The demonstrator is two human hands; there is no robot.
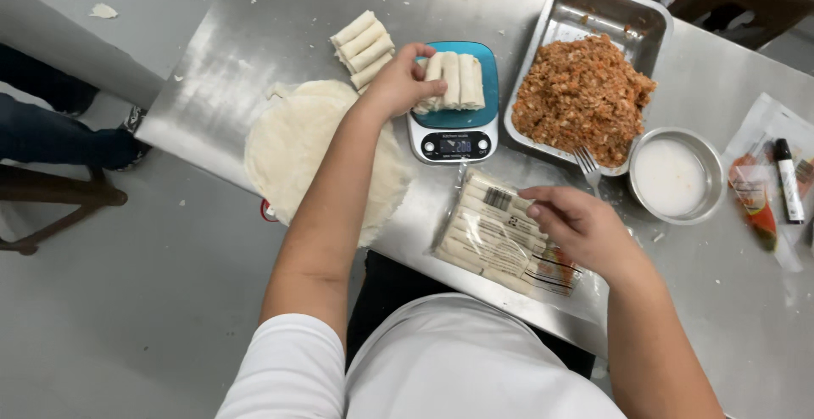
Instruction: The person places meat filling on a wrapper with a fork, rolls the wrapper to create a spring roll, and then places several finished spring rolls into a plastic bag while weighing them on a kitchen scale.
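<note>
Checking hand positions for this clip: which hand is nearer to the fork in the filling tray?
Right. The right hand hovers over the clear packet, just below the fork. The left hand is across the table, gripping rolls on the scale.

Wearer seen from above: a white short-sleeved top covers the torso, its left sleeve (284, 368) ending just above the elbow. Both forearms are bare, without watch, bracelet or glove. The left hand (403, 80) and right hand (577, 226) carry no visible rings. Dark trousers (390, 287) show below the shirt hem at the lap.
</note>
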